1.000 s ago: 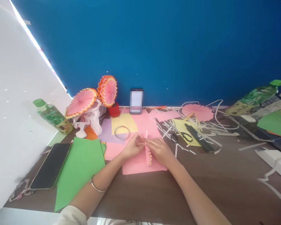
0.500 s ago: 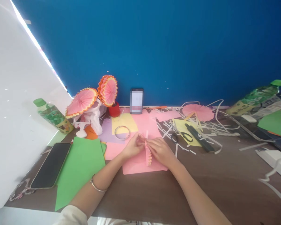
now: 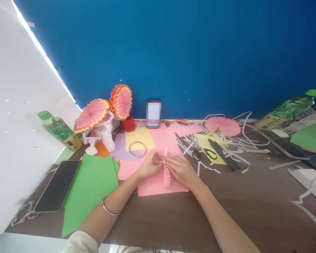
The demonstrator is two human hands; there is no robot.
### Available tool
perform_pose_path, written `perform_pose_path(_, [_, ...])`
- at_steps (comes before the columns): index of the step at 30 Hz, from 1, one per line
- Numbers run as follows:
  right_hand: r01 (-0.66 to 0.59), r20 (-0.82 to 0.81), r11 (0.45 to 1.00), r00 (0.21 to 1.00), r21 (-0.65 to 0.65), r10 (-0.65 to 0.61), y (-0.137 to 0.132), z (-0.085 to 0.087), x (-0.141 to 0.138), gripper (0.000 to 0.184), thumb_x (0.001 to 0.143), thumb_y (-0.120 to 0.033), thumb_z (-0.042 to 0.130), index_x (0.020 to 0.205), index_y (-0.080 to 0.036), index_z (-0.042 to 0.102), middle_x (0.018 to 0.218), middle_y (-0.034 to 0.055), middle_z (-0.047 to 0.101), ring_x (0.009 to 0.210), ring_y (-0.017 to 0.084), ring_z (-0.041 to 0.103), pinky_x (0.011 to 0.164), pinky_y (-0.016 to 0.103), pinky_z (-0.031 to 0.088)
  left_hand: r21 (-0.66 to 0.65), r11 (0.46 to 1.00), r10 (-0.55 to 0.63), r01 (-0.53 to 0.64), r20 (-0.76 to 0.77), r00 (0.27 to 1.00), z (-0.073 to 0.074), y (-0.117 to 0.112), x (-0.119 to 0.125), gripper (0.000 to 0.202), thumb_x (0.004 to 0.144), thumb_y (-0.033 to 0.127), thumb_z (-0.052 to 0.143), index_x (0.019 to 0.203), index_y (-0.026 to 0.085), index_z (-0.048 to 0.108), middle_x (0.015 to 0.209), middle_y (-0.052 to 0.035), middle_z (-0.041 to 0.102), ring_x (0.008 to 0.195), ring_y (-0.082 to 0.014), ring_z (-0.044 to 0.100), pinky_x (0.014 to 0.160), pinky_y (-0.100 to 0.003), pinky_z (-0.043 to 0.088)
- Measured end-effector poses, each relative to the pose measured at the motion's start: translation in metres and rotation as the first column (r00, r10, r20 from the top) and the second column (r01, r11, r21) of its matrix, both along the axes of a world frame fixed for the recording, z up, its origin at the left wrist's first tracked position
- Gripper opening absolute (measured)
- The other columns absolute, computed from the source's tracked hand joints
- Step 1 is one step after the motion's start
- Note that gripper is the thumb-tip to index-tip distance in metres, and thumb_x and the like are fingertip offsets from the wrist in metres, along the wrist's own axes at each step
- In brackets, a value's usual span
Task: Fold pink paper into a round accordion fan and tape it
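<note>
Both hands meet over a pleated pink paper strip (image 3: 167, 175) that stands on edge on a flat pink sheet (image 3: 158, 187). My left hand (image 3: 149, 166) pinches the strip's upper part from the left, fingers closed. From the right, my right hand (image 3: 181, 169) pinches the same spot, fingers pressed together. A bangle circles my left wrist (image 3: 108, 209). The strip's lower folds hang free between the hands.
Green paper (image 3: 89, 186) and a dark phone (image 3: 57, 186) lie at left. Two pleated paper fans (image 3: 105, 107), a bottle (image 3: 59, 130), a tape ring (image 3: 137, 148) and an upright phone (image 3: 153, 113) stand behind. Scissors (image 3: 204, 153), a marker (image 3: 222, 150) and paper scraps lie at right.
</note>
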State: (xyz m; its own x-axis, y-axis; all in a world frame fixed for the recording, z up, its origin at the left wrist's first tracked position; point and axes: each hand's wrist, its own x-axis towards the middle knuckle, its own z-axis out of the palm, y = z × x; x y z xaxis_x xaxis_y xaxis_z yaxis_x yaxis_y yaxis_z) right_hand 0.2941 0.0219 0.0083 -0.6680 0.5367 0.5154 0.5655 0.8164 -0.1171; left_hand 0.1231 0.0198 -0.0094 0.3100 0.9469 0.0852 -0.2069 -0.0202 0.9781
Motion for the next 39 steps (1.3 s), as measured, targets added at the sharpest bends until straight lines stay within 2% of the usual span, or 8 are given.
perform_pose_path(5, [0.04,-0.056,0.999,0.998,-0.021,-0.041,-0.001,-0.001,-0.003,0.019,0.085,-0.014,0.046,0.091,-0.018,0.063,0.096,0.006,0.068,0.084,0.019,0.06,0.078,0.038,0.042,0.021,1.0,0.019,-0.019,0.014,1.0,-0.002,0.001,0.0,0.021,0.069,0.009,0.058,0.081,0.017,0.043,0.083,0.0013,0.047,0.076,-0.0075,0.053,0.07,-0.022,0.044])
perform_pose_path(10, [0.071,-0.104,0.98,0.99,-0.186,-0.091,-0.002,0.001,-0.005,0.016,0.085,-0.018,0.043,0.088,-0.021,0.059,0.099,0.0058,0.065,0.091,0.02,0.058,0.08,0.038,0.045,0.006,1.0,0.025,-0.025,0.006,1.0,-0.004,0.002,0.0,0.023,0.067,0.008,0.058,0.081,0.017,0.042,0.082,0.0016,0.047,0.075,-0.0077,0.053,0.071,-0.023,0.044])
perform_pose_path(16, [0.04,-0.162,0.938,0.982,-0.343,-0.101,-0.003,0.0,-0.008,0.015,0.087,-0.017,0.036,0.084,-0.021,0.05,0.105,0.0091,0.054,0.102,0.019,0.053,0.083,0.036,0.047,0.001,1.0,0.031,-0.031,0.018,0.999,-0.003,0.002,0.0,0.022,0.067,0.01,0.058,0.08,0.017,0.042,0.083,0.0018,0.049,0.074,-0.0079,0.054,0.072,-0.025,0.045])
perform_pose_path(23, [-0.018,-0.218,0.925,0.973,-0.38,-0.07,-0.005,-0.002,-0.009,0.019,0.081,-0.007,0.036,0.09,-0.021,0.045,0.106,0.0106,0.048,0.101,0.02,0.051,0.082,0.037,0.048,-0.047,0.998,0.045,-0.045,0.011,0.999,-0.001,0.001,0.001,0.022,0.067,0.012,0.059,0.079,0.018,0.042,0.081,0.0028,0.047,0.071,-0.0076,0.055,0.068,-0.023,0.044])
perform_pose_path(31, [0.012,-0.277,0.914,0.951,-0.407,-0.136,-0.007,-0.001,-0.013,0.013,0.087,-0.016,0.033,0.084,-0.022,0.044,0.103,0.0093,0.048,0.099,0.019,0.052,0.083,0.038,0.046,-0.044,0.998,0.053,-0.052,0.005,0.999,-0.001,0.001,0.0,0.023,0.066,0.014,0.061,0.077,0.018,0.041,0.081,0.0028,0.048,0.065,-0.008,0.056,0.061,-0.022,0.042])
perform_pose_path(39, [0.087,-0.322,0.899,0.915,-0.43,-0.243,-0.005,-0.002,-0.012,0.01,0.085,-0.02,0.038,0.078,-0.021,0.045,0.088,0.0057,0.052,0.085,0.019,0.054,0.075,0.034,0.046,-0.094,0.995,0.028,-0.025,0.032,0.999,-0.003,0.001,0.0,0.025,0.066,0.015,0.062,0.077,0.018,0.04,0.08,0.002,0.054,0.064,-0.0087,0.059,0.062,-0.022,0.043])
